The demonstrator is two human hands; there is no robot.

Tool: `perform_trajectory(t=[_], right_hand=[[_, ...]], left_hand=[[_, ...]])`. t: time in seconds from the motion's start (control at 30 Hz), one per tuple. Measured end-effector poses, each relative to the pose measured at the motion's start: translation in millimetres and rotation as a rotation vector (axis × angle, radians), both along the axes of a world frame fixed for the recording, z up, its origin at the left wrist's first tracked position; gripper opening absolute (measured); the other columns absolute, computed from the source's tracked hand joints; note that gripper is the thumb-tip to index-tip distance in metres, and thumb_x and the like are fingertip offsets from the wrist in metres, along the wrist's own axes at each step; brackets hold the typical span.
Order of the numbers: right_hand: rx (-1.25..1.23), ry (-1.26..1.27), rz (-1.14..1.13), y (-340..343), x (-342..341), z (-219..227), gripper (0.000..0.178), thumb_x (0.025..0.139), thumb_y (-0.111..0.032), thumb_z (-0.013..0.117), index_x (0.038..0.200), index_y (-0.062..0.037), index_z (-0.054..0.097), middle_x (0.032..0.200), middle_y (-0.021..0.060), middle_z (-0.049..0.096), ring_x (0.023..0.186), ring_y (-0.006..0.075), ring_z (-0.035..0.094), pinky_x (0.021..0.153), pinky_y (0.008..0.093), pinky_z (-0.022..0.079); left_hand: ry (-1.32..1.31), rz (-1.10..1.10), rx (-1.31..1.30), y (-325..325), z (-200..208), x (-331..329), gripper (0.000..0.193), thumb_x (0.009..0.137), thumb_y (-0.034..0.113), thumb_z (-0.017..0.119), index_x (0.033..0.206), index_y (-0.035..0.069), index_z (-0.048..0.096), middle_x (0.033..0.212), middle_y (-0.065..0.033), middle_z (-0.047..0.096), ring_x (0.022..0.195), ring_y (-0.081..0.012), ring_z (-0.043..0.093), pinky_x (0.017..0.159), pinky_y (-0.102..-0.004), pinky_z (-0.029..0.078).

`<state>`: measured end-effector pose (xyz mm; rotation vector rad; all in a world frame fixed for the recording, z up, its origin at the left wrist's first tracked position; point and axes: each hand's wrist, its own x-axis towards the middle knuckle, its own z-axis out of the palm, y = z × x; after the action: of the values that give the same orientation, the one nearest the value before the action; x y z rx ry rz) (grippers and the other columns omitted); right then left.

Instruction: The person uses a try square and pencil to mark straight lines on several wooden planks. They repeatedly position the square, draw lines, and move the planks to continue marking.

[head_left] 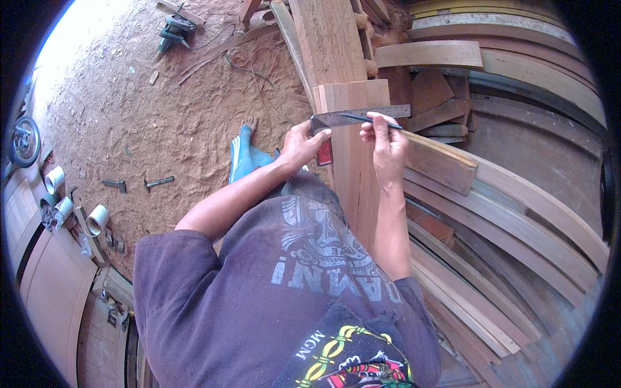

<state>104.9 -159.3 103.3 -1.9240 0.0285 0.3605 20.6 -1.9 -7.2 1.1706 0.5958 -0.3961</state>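
Observation:
My left hand (301,145) is closed around the corner of a try square (330,120), its thumb by the red handle. The square's metal blade lies across a reddish wooden board (352,94). In my right hand (387,147) is a dark pencil (356,117), pinched between thumb and fingers. Its tip points left and rests on or just above the blade; I cannot tell which. A longer plank (326,39) runs away from me beyond the board.
Stacked boards (517,174) fill the right side. A green corded power tool (176,31) sits on the shaving-covered ground at far left, its cord trailing nearby. Two hammer-like tools (159,183) and a white cylindrical container (97,220) lie to the left, beside my foot (250,125).

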Motion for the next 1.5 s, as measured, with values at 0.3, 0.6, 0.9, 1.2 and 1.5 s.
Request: perform_trajectory(t=[0.3, 0.6, 0.9, 1.2, 1.5], right_hand=[[-0.123, 0.072, 0.156, 25.3, 37.6, -27.3, 0.025, 0.101, -0.028, 0.073, 0.099, -0.0030, 0.075, 0.078, 0.0010, 0.071, 0.068, 0.0071, 0.064, 0.063, 0.0246, 0.053], [-0.302, -0.011, 0.165, 14.2, 53.2, -26.1, 0.026, 0.102, -0.027, 0.072, 0.096, -0.0030, 0.076, 0.077, 0.0016, 0.071, 0.066, 0.0074, 0.064, 0.061, 0.0242, 0.053], [-0.175, 0.032, 0.122, 15.9, 49.8, -28.4, 0.024, 0.102, -0.027, 0.073, 0.096, -0.0037, 0.076, 0.079, 0.0004, 0.070, 0.068, 0.0069, 0.063, 0.062, 0.0233, 0.052], [-0.116, 0.072, 0.169, 33.5, 47.3, -30.2, 0.022, 0.102, -0.025, 0.073, 0.098, -0.0035, 0.076, 0.079, 0.0006, 0.070, 0.068, 0.0062, 0.063, 0.063, 0.0227, 0.052], [-0.223, 0.019, 0.112, -3.0, 61.5, -27.7, 0.024, 0.102, -0.026, 0.071, 0.096, -0.0029, 0.076, 0.076, 0.0006, 0.070, 0.068, 0.0057, 0.064, 0.062, 0.0238, 0.053]], left_hand=[[-0.029, 0.028, -0.023, 2.2, 7.5, 0.2, 0.030, 0.099, 0.020, 0.072, 0.120, 0.000, 0.072, 0.101, -0.0049, 0.077, 0.087, -0.0102, 0.067, 0.080, -0.0312, 0.056], [-0.034, 0.052, -0.015, -2.0, 1.2, -1.6, 0.030, 0.098, 0.022, 0.072, 0.118, 0.000, 0.073, 0.099, -0.0062, 0.078, 0.085, -0.0107, 0.068, 0.078, -0.0311, 0.056], [-0.015, 0.030, -0.011, 0.5, 5.0, -2.5, 0.031, 0.098, 0.021, 0.072, 0.119, -0.001, 0.072, 0.101, -0.0074, 0.078, 0.089, -0.0113, 0.069, 0.081, -0.0316, 0.056], [-0.054, 0.025, 0.023, -3.3, -9.9, -4.2, 0.032, 0.098, 0.025, 0.072, 0.120, 0.001, 0.071, 0.100, -0.0062, 0.077, 0.086, -0.0115, 0.068, 0.077, -0.0320, 0.055], [-0.053, 0.063, 0.041, -7.2, -12.0, -5.8, 0.036, 0.096, 0.028, 0.073, 0.119, 0.001, 0.073, 0.096, -0.0091, 0.078, 0.087, -0.0125, 0.069, 0.081, -0.0341, 0.056]])
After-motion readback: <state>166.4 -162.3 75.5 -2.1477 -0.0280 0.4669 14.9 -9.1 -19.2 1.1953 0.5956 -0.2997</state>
